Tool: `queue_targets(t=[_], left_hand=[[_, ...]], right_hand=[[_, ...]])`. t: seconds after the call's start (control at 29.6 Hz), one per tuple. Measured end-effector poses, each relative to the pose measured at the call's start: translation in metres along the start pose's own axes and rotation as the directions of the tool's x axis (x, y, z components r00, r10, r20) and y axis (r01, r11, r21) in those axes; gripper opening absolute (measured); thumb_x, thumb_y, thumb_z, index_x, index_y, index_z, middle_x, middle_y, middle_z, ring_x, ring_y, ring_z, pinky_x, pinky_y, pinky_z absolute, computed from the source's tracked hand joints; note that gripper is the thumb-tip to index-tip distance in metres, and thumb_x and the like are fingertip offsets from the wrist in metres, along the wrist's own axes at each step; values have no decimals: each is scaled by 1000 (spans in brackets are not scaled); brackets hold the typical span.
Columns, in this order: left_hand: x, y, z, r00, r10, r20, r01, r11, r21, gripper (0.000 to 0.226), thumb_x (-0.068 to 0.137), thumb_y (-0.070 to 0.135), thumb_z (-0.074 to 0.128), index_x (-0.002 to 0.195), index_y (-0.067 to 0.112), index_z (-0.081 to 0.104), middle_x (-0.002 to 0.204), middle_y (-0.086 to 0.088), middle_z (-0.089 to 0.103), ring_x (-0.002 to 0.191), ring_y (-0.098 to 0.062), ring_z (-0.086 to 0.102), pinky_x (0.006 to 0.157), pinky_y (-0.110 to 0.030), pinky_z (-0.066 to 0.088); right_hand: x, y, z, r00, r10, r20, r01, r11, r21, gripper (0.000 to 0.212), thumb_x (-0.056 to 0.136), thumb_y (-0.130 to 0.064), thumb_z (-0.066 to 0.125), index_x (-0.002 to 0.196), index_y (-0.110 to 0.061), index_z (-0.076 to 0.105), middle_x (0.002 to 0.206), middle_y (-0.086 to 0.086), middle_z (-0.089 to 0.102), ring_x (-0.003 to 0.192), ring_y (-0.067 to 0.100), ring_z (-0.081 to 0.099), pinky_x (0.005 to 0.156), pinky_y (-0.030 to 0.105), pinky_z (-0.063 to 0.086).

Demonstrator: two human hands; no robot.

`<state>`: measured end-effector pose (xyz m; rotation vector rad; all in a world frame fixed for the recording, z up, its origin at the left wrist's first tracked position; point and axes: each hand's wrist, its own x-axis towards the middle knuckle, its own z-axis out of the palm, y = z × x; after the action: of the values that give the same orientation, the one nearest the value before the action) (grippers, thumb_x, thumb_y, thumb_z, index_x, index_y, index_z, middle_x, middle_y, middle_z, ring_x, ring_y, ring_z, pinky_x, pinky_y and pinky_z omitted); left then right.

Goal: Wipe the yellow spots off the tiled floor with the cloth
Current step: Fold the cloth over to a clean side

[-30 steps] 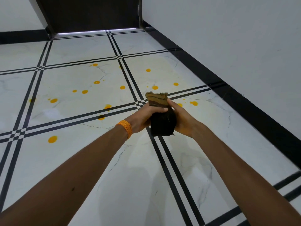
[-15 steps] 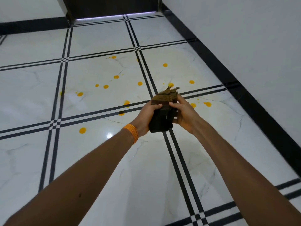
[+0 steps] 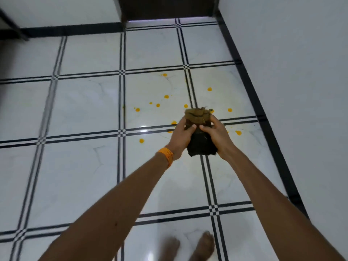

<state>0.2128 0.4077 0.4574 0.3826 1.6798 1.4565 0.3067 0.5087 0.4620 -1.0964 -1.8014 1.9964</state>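
I hold a bunched cloth [image 3: 200, 142], dark below and brown at its top, out in front of me above the floor. My left hand [image 3: 181, 135], with an orange band at the wrist, grips its left side. My right hand [image 3: 216, 135] grips its right side. Several yellow spots [image 3: 166, 96] are scattered on the white marble tiled floor [image 3: 86, 104] beyond and beside the cloth, one [image 3: 141, 141] nearest me and one [image 3: 238, 132] to the right. Some spots behind the cloth are hidden.
A white wall with a black skirting strip [image 3: 263, 117] runs along the right side. A dark doorway [image 3: 165, 8] lies at the far end. My bare feet [image 3: 188, 245] stand on the tiles at the bottom. Black double lines cross the floor in a grid.
The view has tilted down, so my feet now show. Both hands still grip the cloth, and my fingers have shifted on its brown top.
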Motion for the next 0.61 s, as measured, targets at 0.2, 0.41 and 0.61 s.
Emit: queue_targets(t=[0.2,0.41,0.61], left_hand=[[-92,120,-76,996,-82,-18,81,996,-40,37,98,10,55,128,32,54,126,-7,65,113,-22,64,93,-35,57],[-119,169,-182,988,-154,-31,145,970,-195,39,99,10,52,134,26,55,123,-10,67,107,-26,68,69,-30,58],[-128,178,-311,987,-156,43,161,972,-173,43,98,20,59,137,36,52,127,-3,65,112,-22,66,77,-33,60]], right_hand=[[-78,-133,66,989,72,128,-70,997,-16,49,86,4,70,117,-33,65,100,-12,76,96,9,73,75,21,58],[-88,-189,177,975,188,115,-198,977,84,41,84,0,70,115,-27,68,108,7,75,95,29,74,72,42,63],[-80,-197,303,974,217,66,-226,949,219,38,88,-3,70,120,-24,67,112,9,75,99,30,74,70,39,61]])
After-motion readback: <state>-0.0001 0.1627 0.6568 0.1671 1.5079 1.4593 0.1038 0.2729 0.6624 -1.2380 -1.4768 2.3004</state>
